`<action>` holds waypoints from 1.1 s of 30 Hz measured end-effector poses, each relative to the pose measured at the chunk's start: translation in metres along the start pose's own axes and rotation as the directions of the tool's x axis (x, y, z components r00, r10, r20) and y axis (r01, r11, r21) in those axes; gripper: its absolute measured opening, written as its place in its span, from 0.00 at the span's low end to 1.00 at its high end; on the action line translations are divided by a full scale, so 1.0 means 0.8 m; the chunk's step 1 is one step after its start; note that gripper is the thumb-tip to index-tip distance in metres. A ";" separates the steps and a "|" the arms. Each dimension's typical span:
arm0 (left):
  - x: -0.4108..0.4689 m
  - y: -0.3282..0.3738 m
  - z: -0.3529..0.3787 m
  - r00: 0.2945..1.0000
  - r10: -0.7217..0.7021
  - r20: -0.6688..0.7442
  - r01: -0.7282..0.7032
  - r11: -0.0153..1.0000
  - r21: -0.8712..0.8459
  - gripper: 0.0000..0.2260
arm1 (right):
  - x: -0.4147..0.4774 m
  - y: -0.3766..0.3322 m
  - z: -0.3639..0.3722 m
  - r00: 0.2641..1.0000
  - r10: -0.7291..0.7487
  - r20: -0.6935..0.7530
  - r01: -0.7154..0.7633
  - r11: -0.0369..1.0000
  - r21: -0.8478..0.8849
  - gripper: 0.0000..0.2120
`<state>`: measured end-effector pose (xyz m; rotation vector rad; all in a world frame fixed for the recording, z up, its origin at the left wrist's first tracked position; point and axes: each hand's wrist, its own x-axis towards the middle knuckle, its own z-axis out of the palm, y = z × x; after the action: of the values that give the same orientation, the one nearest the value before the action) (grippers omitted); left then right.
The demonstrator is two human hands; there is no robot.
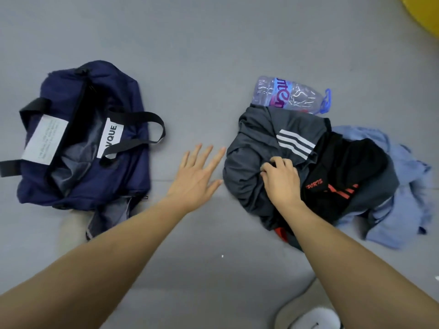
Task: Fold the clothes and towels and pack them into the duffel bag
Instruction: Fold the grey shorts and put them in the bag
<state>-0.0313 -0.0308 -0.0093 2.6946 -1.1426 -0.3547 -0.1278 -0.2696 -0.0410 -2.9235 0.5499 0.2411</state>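
Packing seems barely begun: bag (pixel 59 86) open, clothes (pixel 344 162) unfolded, right hand (pixel 281 180) fingers gripping a grey top (pixel 256 138), left hand (pixel 196 173) fingers spread, empty.

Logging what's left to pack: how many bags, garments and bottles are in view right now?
Bag: 1
Garments: 3 told apart in the pile: grey garment, black garment, blue garment
Bottle: 1
Total: 5

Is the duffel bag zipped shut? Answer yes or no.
No, the duffel bag lies unzipped, its top gaping open so the grey lining inside shows.
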 end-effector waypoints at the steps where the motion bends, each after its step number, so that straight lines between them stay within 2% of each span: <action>1: 0.004 0.020 -0.005 1.000 -0.006 -0.014 0.006 1.000 -0.021 0.34 | 0.001 -0.002 -0.007 1.000 0.013 0.008 -0.013 1.000 -0.012 0.12; 4: 0.007 0.056 -0.015 1.000 0.003 -0.007 -0.003 1.000 -0.024 0.35 | -0.004 0.005 -0.020 0.998 0.051 0.028 -0.048 0.994 -0.102 0.26; 6: 0.005 0.064 -0.019 1.000 0.024 0.007 -0.024 1.000 -0.003 0.35 | -0.009 0.023 -0.024 0.987 0.138 0.082 -0.123 0.979 -0.163 0.31; 8: 0.003 0.063 -0.022 0.999 0.030 0.017 -0.030 1.000 0.008 0.35 | -0.012 0.041 -0.026 0.978 0.190 0.091 -0.167 0.963 -0.213 0.23; 10: 0.002 0.059 -0.026 0.999 0.032 0.031 -0.033 0.999 0.024 0.34 | -0.012 0.053 -0.032 0.983 0.175 0.062 -0.158 0.964 -0.215 0.12; 11: 0.000 0.057 -0.030 0.999 0.031 0.035 -0.033 0.999 0.031 0.34 | -0.010 0.055 -0.037 0.984 0.164 0.062 -0.150 0.971 -0.188 0.09; 14: -0.005 0.056 -0.046 0.999 0.014 0.050 -0.016 0.999 0.049 0.33 | -0.007 0.048 -0.063 0.987 0.160 0.019 -0.160 0.987 -0.003 0.06; 17: -0.012 0.079 -0.078 0.997 -0.005 0.075 0.003 1.000 0.023 0.33 | -0.007 0.029 -0.113 0.984 0.173 -0.035 -0.155 0.942 0.298 0.07; 18: -0.015 0.090 -0.091 0.997 -0.006 0.080 0.005 1.000 0.011 0.32 | -0.007 0.021 -0.134 0.982 0.186 -0.027 -0.159 0.899 0.409 0.06; 21: -0.025 0.120 -0.130 0.997 -0.032 0.073 0.035 0.999 -0.040 0.33 | -0.007 -0.010 -0.207 0.972 0.224 0.076 -0.209 0.661 0.720 0.03; 26: -0.053 0.147 -0.199 0.969 -0.247 0.024 0.246 0.938 -0.244 0.36 | -0.042 -0.068 -0.331 0.995 0.099 0.001 -0.049 0.478 0.877 0.02; 29: -0.083 0.142 -0.222 0.957 -0.288 0.037 0.282 0.889 -0.360 0.38 | -0.066 -0.095 -0.398 0.997 0.060 -0.047 0.016 0.430 0.903 0.04; 31: -0.107 0.139 -0.236 0.950 -0.302 0.074 0.296 0.809 -0.508 0.39 | -0.078 -0.110 -0.437 0.996 0.055 -0.067 0.039 0.401 0.915 0.06; 33: -0.131 0.143 -0.252 0.959 -0.279 0.053 0.258 0.777 -0.574 0.40 | -0.091 -0.124 -0.474 0.996 0.053 -0.067 0.045 0.350 0.936 0.07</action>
<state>-0.1207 -0.0160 0.2285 2.2877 -0.5065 -0.5862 -0.1093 -0.2225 0.3542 -1.7515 0.4668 -0.1849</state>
